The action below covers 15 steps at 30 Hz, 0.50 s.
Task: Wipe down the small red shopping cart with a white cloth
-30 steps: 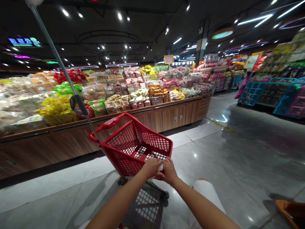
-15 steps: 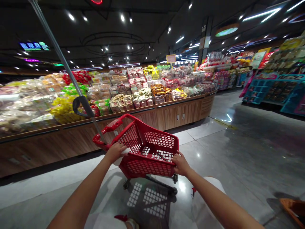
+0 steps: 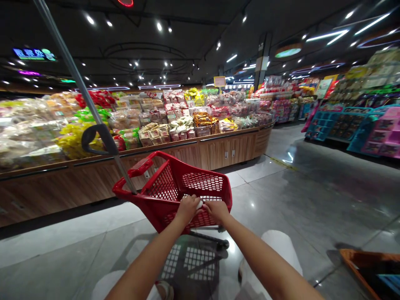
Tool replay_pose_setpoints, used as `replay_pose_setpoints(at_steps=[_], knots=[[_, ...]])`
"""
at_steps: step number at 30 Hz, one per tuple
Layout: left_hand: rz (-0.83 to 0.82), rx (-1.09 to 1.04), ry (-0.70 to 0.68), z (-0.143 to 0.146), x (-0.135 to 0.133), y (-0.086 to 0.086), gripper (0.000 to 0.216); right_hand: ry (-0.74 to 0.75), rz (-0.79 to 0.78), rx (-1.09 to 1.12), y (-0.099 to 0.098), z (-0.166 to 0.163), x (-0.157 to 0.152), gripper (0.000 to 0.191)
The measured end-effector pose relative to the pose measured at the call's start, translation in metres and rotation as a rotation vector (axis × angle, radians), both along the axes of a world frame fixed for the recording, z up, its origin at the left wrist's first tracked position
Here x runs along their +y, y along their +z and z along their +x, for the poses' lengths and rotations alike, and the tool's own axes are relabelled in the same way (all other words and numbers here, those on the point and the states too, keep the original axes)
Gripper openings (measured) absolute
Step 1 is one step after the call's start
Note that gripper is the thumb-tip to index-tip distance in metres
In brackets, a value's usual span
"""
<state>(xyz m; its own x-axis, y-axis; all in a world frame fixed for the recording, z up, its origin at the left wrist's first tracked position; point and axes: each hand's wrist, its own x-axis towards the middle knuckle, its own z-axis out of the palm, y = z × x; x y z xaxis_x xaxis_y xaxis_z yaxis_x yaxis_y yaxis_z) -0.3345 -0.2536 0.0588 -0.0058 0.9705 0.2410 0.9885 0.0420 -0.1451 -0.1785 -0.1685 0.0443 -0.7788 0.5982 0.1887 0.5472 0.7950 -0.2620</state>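
A red plastic shopping cart with a grid basket stands in front of me. Over its near side my left hand is closed on a crumpled white cloth, perhaps a wipe; most of it is hidden in the fingers. My right hand meets it there, its fingertips closed at the cloth's edge. Both hands are at the near rim; how firmly they touch it I cannot tell. No goods show in the visible part of the basket. A grey metal pole with a dark loop handle rises at the cart's left end.
A long wooden display counter piled with packaged snacks runs behind the cart. Blue racks and a pink rack stand to the right. An orange bin sits at the lower right on the grey tiled floor.
My left hand has moved right along the near rim with the white cloth. My right hand has left the cart's right corner and come inward to meet it. The view has turned slightly right.
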Motion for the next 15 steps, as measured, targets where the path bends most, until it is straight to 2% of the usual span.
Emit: replay_pose_setpoints(at_steps=[3, 6, 9, 12, 15], knots=[[0.01, 0.001, -0.115, 0.011, -0.006, -0.001, 0.032, -0.002, -0.008, -0.004, 0.002, 0.02, -0.001, 0.039], [-0.042, 0.032, -0.207, 0.002, -0.024, 0.012, 0.03, -0.024, -0.014, -0.03, 0.005, 0.038, -0.002, 0.04], [-0.048, 0.079, -0.173, -0.027, -0.052, 0.037, 0.026, -0.034, 0.001, -0.042, 0.005, 0.054, 0.0, 0.04], [0.063, 0.097, -0.151, -0.056, -0.08, 0.062, 0.021, -0.007, 0.018, -0.043, 0.003, 0.064, 0.005, 0.042], [0.15, 0.108, -0.057, -0.066, -0.093, 0.074, 0.029, -0.001, 0.014, -0.035, 0.001, 0.066, 0.006, 0.044]])
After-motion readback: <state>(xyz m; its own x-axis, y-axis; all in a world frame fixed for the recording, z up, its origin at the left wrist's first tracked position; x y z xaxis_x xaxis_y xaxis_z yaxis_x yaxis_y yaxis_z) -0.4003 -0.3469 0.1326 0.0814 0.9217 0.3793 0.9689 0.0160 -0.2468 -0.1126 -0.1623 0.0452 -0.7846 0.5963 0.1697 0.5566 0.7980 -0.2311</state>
